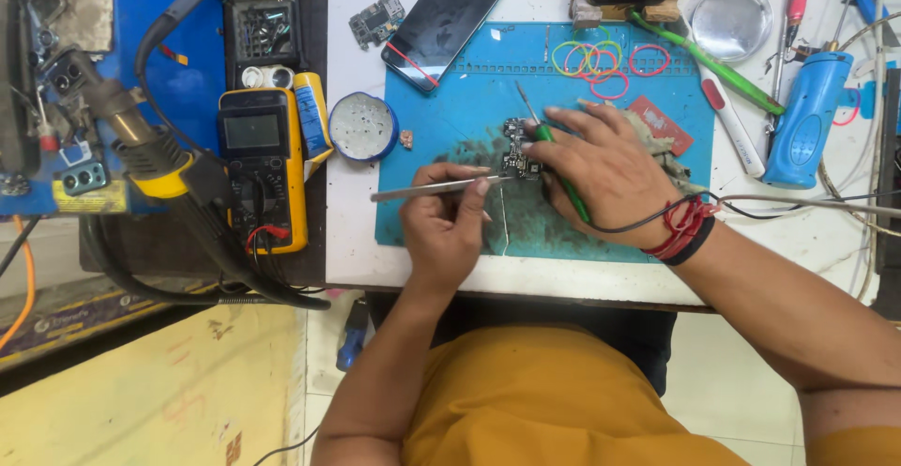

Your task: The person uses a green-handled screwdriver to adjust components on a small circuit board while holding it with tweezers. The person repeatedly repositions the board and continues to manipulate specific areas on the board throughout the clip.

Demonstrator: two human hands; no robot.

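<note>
Orange-clad lap and forearms sit closest, at six o'clock below the white bench [357, 241], on which a blue work mat [469, 100] lies with a dark phone [449, 17] at its eleven o'clock. Left hand [450, 227], fingers closed on slim metal tweezers [427, 187], points them to three o'clock at a small circuit board [517, 152] near mat centre. Right hand [605, 175], fingers gripping a green-handled tool [560, 170], touches that board.
</note>
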